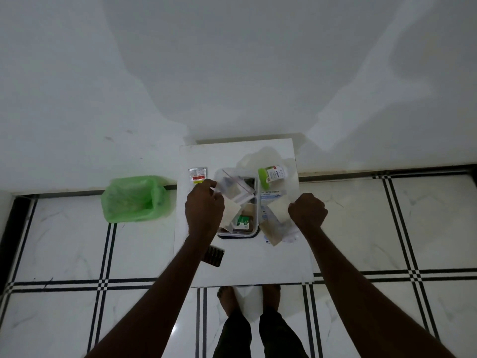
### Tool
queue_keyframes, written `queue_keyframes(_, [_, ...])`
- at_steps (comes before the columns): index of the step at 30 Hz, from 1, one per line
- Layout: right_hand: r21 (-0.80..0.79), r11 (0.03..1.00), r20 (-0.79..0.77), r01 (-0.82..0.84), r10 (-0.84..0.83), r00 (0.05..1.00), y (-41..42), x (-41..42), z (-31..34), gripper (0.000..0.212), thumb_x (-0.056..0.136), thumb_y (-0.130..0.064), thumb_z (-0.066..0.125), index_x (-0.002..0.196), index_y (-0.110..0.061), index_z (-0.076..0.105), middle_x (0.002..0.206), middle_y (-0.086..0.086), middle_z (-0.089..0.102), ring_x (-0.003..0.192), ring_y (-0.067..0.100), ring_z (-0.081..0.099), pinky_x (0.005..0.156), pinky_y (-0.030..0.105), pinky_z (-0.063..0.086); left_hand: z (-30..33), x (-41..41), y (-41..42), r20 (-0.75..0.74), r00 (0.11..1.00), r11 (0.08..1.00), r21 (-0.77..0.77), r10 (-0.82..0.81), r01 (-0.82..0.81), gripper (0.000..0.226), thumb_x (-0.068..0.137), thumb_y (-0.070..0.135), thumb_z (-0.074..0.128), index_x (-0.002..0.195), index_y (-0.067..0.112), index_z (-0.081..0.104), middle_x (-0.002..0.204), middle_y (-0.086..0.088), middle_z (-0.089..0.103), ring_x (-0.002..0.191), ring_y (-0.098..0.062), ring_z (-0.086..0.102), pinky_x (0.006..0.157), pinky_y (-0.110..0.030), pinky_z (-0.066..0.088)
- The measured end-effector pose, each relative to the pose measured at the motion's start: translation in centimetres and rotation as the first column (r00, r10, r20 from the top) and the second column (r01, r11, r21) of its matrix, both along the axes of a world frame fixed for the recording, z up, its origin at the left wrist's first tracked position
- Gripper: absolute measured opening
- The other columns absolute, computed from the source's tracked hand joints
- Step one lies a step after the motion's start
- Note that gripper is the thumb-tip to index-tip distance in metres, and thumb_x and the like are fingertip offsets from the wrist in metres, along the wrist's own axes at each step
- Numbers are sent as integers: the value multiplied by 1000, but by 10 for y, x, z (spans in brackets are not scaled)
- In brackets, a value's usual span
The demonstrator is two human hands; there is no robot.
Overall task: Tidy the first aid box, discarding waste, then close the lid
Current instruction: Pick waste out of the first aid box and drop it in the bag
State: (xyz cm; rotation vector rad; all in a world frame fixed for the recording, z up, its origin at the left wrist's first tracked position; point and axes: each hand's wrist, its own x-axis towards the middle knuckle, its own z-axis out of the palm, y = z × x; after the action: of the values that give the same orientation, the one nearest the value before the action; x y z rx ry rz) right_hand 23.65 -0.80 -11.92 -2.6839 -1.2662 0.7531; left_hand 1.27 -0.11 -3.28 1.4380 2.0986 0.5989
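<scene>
First aid box (255, 202): clear plastic container, rectangular with rounded corners, standing open near the middle of a small white table (245, 264) set against a white wall. Contents: a green-and-white packet (242, 221) toward the near end, dark items further back, and pale paper-like wrappers lying over the left side; finer detail too small to tell. Clear zip bag (233, 188): red-striped seal, held above the far-left part of the box. Left hand (204, 202): fingers pinched on the zip bag's edge, over the box's left rim. Right hand (307, 211): clenched in a fist just right of the box, gripping a pale folded wrapper (280, 209). Bottle (273, 173): white with green cap, lying on its side beyond the box to the right. Printed bandage packs (270, 196): on the table beside the box's right wall, partly under the wrapper. Small sachet (197, 174): white with red and yellow bands, left of the box. Dark blister strip (213, 255): near the table's left edge, partly under the left forearm. Bin (134, 198): lined with a green bag, on the tiled floor left of the table.
</scene>
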Motion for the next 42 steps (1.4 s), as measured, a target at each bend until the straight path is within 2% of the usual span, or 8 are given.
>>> queue_keyframes(6, [307,946,8,-102,104,995,9,-12,82,11,84,-17,64,86,-6,65,86,12,71,85,36,67,70,31,43,20,-25,4,220,974,998,-32,60,-54,21,84,12,66,102,17,74,89,-2,75,83,-23,70,69,-28,52])
queue_keyframes(10, [430,898,-141,-94,169,975,21,-56,122,8,84,-19,64,80,-13,62,77,2,68,74,25,63,65,27,41,41,-53,2,382,915,991,-28,129,-128,19,86,11,68,103,17,74,78,1,70,69,-13,63,66,-26,50])
queue_keyframes(17, [439,883,-309,-169,325,894,49,-177,128,8,81,-24,67,82,-16,65,80,1,69,77,24,63,69,27,40,48,-144,-6,513,790,932,-60,335,-356,14,84,11,73,98,15,72,70,3,63,58,-9,55,51,-17,43])
queue_keyframes(22, [386,884,-349,-262,403,846,71,-287,106,8,81,-24,63,82,-16,63,87,8,72,85,32,67,75,32,48,14,-241,-6,521,691,851,-147,500,-505,31,84,12,75,113,3,69,99,-16,70,83,-24,65,62,-33,57])
queue_keyframes(27, [308,901,-328,-307,403,854,98,-404,53,12,84,-21,61,89,-10,63,96,12,71,96,36,65,79,34,47,-37,-346,19,524,644,815,-200,557,-543,37,81,9,75,116,3,66,101,-19,67,80,-26,63,51,-28,54])
queue_keyframes(32, [179,950,-372,-257,307,876,132,-513,-52,20,79,-29,56,86,-11,62,82,13,74,84,35,71,79,37,55,-135,-445,60,421,711,825,-242,564,-511,53,61,21,73,110,2,67,97,-15,70,93,-39,69,81,-53,59])
queue_keyframes(37, [25,978,-356,-206,201,913,159,-588,-174,20,82,-10,60,94,4,69,89,16,72,94,36,70,65,24,39,-254,-512,91,237,804,825,-321,546,-465,35,73,8,73,106,-3,67,103,-12,66,97,-31,66,84,-41,58])
queue_keyframes(42, [-117,981,-344,-151,103,933,179,-620,-303,35,80,-12,65,110,6,64,114,23,69,110,37,65,79,32,49,-386,-554,118,234,781,766,-484,578,-422,16,65,-1,70,80,-3,63,85,-21,73,78,-36,75,70,-48,63])
